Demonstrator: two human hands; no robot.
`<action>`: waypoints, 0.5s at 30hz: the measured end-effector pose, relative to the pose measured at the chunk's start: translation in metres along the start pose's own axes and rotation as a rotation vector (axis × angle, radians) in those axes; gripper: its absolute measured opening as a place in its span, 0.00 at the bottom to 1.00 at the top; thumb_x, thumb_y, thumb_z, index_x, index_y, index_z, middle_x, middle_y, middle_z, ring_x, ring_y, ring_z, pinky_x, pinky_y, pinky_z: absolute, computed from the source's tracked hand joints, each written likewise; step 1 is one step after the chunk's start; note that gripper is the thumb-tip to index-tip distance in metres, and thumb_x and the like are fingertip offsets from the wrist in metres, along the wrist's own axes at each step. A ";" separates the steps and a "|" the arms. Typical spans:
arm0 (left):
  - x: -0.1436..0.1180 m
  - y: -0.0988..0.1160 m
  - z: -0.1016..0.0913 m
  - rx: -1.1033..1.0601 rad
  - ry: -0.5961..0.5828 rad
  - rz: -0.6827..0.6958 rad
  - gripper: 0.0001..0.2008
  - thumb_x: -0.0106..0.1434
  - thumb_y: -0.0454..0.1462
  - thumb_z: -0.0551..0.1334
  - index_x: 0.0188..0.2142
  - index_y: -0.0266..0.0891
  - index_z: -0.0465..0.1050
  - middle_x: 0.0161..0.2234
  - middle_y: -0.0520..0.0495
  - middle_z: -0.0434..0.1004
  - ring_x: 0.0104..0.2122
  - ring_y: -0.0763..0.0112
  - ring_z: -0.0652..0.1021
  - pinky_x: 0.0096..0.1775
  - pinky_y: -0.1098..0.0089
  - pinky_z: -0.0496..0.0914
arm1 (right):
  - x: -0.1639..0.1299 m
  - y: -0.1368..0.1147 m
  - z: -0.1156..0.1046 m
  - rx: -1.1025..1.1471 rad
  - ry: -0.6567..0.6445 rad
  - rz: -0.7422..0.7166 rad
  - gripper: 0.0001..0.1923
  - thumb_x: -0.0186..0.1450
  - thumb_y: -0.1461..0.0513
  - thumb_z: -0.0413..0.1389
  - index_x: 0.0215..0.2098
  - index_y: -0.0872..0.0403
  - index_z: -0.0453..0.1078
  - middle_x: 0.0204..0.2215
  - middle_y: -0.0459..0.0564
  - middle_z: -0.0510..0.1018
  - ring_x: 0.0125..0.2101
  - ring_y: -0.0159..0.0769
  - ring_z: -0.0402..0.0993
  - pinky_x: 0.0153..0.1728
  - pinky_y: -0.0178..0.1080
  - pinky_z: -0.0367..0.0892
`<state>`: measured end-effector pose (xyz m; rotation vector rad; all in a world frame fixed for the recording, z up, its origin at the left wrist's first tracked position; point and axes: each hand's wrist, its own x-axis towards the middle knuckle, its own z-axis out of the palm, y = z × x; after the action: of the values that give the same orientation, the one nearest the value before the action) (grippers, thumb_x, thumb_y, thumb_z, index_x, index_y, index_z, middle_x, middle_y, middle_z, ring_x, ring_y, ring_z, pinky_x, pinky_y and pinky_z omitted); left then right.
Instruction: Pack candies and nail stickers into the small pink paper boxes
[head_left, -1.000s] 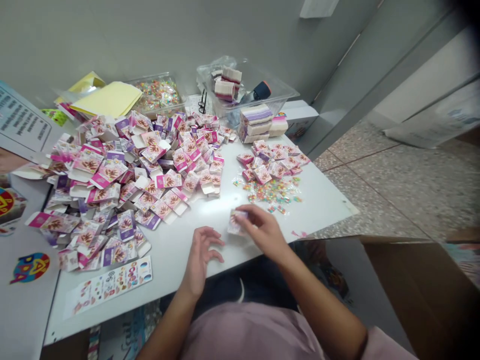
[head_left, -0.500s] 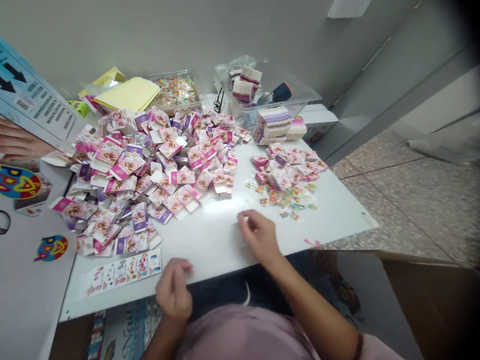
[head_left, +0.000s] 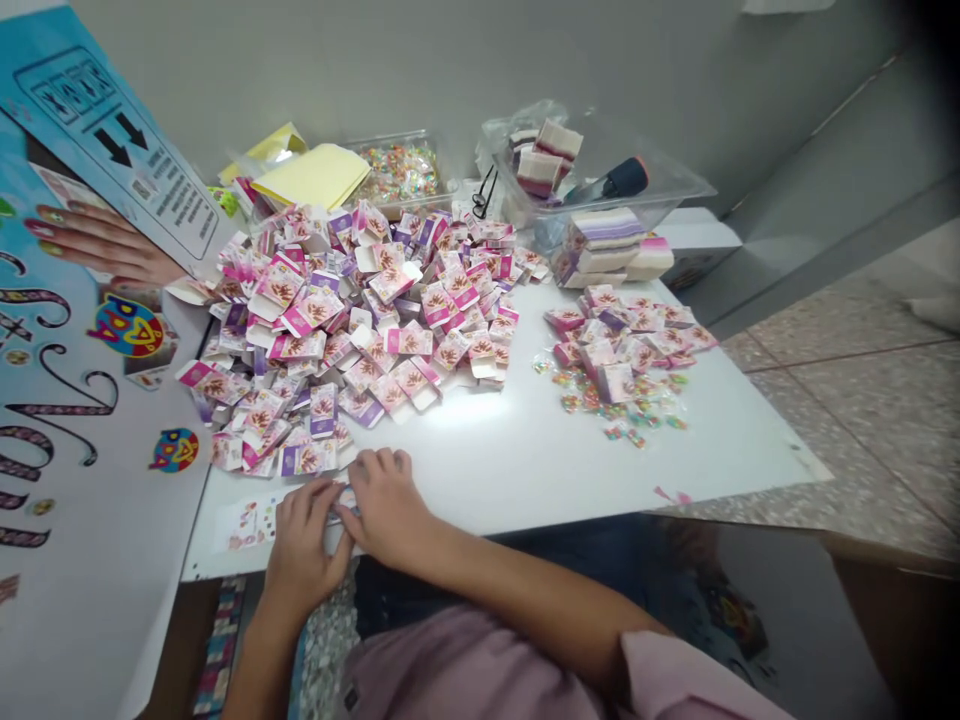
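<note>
A long white printed sheet [head_left: 251, 525] with rows of small coloured pictures lies near the table's front edge. Over its middle part, my left hand [head_left: 306, 540] presses down with bent fingers and the thumb pointing right. My right hand [head_left: 391, 512] is at the sheet's right end, fingers curled and thumb close to the left one. Both hands have hold of the sheet, and a bit of its printed surface shows between them. Just behind the hands spreads a large heap of small pink and purple printed boxes [head_left: 322, 410], many with open flaps.
On the right are a smaller pile of boxes [head_left: 616, 383] and small colourful packets [head_left: 636, 437]. Behind stand stacked paper slips [head_left: 604, 240], a clear plastic bin [head_left: 675, 187], scissors [head_left: 484, 195], a tub of packets [head_left: 405, 170] and yellow paper [head_left: 315, 177]. A large printed carton [head_left: 90, 420] borders the left.
My right hand has moved left from the table's middle to the printed sheet. My left hand has shifted left onto it too. The camera view has turned left.
</note>
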<state>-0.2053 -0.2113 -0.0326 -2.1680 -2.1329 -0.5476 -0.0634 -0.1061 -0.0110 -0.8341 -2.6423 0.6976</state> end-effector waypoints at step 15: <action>0.008 0.006 -0.001 0.028 0.113 0.178 0.28 0.61 0.41 0.66 0.56 0.30 0.62 0.44 0.32 0.76 0.44 0.51 0.75 0.46 0.57 0.67 | -0.033 0.018 0.001 0.769 0.094 0.168 0.19 0.67 0.65 0.53 0.56 0.56 0.65 0.34 0.49 0.76 0.34 0.36 0.72 0.40 0.38 0.67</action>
<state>-0.2001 -0.2043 -0.0278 -2.2256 -1.8579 -0.6063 -0.0291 -0.1134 -0.0255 -0.8104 -1.9595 1.5275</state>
